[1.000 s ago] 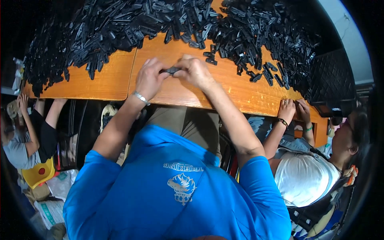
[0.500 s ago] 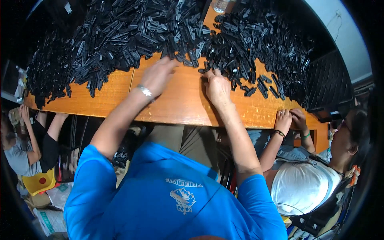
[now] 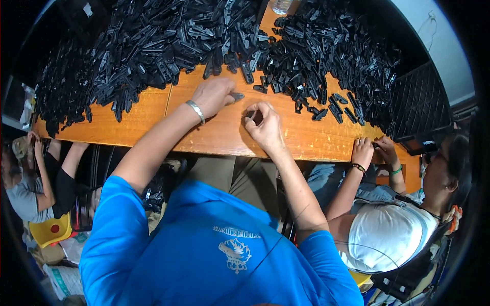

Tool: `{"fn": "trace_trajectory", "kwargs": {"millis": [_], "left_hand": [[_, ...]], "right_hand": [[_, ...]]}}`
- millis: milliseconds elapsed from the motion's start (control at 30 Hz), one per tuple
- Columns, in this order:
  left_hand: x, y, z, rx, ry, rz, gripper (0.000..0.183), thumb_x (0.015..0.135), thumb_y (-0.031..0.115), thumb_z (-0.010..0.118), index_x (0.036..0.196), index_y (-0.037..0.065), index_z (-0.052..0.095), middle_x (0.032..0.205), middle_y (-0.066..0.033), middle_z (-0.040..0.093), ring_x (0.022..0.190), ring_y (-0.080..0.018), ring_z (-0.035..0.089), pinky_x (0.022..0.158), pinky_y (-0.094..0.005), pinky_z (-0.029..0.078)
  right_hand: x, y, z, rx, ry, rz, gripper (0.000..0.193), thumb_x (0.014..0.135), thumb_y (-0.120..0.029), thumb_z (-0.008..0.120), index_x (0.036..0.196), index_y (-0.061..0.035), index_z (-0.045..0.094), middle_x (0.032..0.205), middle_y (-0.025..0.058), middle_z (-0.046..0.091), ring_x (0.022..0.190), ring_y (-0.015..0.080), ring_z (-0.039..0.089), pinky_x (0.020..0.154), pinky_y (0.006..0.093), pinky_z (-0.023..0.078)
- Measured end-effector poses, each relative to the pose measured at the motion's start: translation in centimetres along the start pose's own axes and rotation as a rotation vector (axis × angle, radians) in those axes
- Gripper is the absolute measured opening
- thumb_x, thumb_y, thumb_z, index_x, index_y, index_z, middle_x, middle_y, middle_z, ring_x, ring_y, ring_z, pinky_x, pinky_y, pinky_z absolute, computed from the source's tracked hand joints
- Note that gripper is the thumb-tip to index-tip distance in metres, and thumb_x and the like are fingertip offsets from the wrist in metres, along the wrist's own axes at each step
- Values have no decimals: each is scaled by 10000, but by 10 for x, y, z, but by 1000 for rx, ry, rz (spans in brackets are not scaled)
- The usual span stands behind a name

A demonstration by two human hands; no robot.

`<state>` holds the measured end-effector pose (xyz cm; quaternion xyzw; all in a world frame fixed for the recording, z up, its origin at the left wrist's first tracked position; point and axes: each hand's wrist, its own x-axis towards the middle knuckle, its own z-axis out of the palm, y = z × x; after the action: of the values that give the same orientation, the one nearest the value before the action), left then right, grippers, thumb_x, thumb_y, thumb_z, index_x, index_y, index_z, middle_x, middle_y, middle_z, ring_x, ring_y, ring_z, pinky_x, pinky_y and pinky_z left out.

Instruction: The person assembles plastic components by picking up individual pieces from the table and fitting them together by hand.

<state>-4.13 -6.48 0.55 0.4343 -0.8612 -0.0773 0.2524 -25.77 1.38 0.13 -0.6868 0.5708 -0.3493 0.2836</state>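
Black plastic-looking parts fill the far side of the wooden table [image 3: 214,133] in the head view, in a broad left heap [image 3: 158,48], a right heap [image 3: 306,56] and, at the far left, a mound of finer bits [image 3: 64,86]. Judging by what lies loose, much is left to handle; the two pieces in hand are apart, not joined, and which heap, if any, holds finished ones cannot be told. The left hand [image 3: 213,93] lies palm down short of the left heap, its fingers closed about a dark piece [image 3: 237,96] whose end sticks out past the fingertips toward the right. Just beside it and nearer the person, the right hand [image 3: 267,131] curls thumb and forefinger into a ring; they seem to pinch a small dark part [image 3: 249,116] between their tips, mostly hidden, its shape too small to make out. Bare wood shows between the two hands. Well apart at the right, near a black crate [image 3: 421,104], a co-worker's hands [image 3: 363,152] meet at the table's edge.
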Motion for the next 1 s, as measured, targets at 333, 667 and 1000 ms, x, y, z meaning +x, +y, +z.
{"fn": "trace_trajectory", "kwargs": {"millis": [333, 667, 1000], "left_hand": [[-13, -29, 2, -269, -149, -233, 98, 919, 112, 803, 985, 42, 824, 981, -100, 739, 912, -281, 716, 865, -393, 564], [-73, 1, 3, -148, 197, -184, 199, 839, 128, 848, 986, 37, 750, 1005, -120, 671, 1004, -350, 625, 876, -456, 509], [-74, 1, 12, -203, 188, -214, 195, 813, 106, 853, 969, 44, 754, 972, -109, 645, 981, -344, 621, 844, -458, 508]], "right_hand": [[-10, -5, -9, -552, -105, -189, 236, 820, -71, 835, 1045, -37, 774, 1003, 175, 718, 925, 402, 719, 799, 485, 581], [23, -21, 1, -394, -82, -299, 236, 907, -83, 786, 1129, -38, 722, 1047, 159, 716, 971, 397, 719, 813, 483, 581], [42, 1, 24, -337, -123, -443, 204, 845, -31, 805, 1047, -53, 784, 939, 130, 693, 827, 358, 716, 700, 446, 580]]}}
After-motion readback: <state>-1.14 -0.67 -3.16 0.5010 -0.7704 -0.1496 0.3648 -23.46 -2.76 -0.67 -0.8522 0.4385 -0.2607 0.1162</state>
